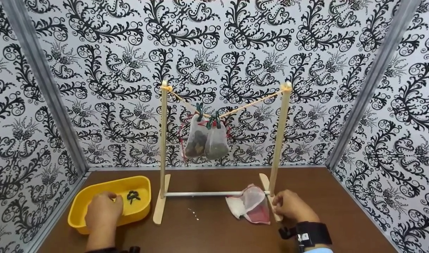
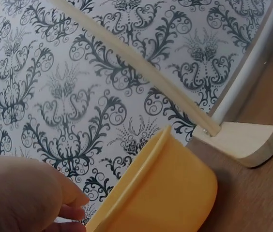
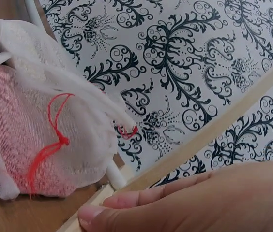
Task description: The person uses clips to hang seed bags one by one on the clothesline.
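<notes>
My left hand (image 1: 103, 211) is over the yellow basin (image 1: 110, 182), its fingers loosely bent and no object showing in them. Several dark clips (image 1: 132, 196) lie in the basin to the right of that hand. My right hand (image 1: 293, 205) touches the right wooden foot (image 3: 94, 203) of the stand with thumb and fingers. Left of this foot, white mesh pouches lie by the crossbar, one with pink contents (image 3: 15, 130) and a red drawstring, another with white contents (image 1: 235, 206). Two filled mesh pouches (image 1: 217, 142) hang by green clips (image 1: 199, 109) from the sagging cord (image 1: 253, 103).
The stand has two upright wooden posts (image 1: 163, 140), a white crossbar (image 1: 203, 194) and a left wooden foot (image 1: 159, 211). It stands on a brown table (image 1: 214, 232). Small white specks (image 1: 194, 214) lie in front of the crossbar. Patterned walls (image 1: 214, 52) enclose the table.
</notes>
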{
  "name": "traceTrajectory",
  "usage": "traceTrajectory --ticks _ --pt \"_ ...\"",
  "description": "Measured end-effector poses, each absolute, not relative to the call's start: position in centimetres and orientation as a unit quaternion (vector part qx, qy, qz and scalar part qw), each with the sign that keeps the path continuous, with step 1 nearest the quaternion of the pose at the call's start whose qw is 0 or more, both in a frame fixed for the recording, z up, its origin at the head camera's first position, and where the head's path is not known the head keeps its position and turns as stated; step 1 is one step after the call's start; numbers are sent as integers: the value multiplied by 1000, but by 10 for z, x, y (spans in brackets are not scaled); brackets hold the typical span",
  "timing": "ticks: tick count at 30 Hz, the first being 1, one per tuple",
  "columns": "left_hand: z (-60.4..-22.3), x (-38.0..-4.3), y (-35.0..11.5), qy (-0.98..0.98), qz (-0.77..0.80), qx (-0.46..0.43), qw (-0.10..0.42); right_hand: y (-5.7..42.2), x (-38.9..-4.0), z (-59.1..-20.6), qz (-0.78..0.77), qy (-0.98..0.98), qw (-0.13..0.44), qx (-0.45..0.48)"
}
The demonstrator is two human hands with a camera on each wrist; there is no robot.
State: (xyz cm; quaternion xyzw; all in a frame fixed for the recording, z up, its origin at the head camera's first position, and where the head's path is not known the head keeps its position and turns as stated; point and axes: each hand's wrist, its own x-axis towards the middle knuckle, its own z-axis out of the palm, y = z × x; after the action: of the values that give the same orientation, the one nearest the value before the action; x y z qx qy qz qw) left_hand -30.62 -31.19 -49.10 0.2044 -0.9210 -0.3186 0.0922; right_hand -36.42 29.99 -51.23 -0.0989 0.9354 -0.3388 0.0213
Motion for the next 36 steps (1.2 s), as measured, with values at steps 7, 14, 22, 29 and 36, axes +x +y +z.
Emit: traceTrajectory --ticks 7,14,22,29,36 --pt "-483 -307 -299 -932 -301 196 47 300 -365 -518 -361 926 22 -106" --pt "-474 -334 -296 -956 -253 148 3 299 -367 -520 -364 927 16 -91" --pt "-474 -354 -297 -981 -162 100 -28 300 -366 -520 -370 926 23 -75" --pt "-477 -357 -295 -988 -135 69 -26 300 -366 -520 -369 927 20 -62" --pt "-477 -354 -293 -989 -139 46 1 303 -366 -519 -364 927 17 -92"
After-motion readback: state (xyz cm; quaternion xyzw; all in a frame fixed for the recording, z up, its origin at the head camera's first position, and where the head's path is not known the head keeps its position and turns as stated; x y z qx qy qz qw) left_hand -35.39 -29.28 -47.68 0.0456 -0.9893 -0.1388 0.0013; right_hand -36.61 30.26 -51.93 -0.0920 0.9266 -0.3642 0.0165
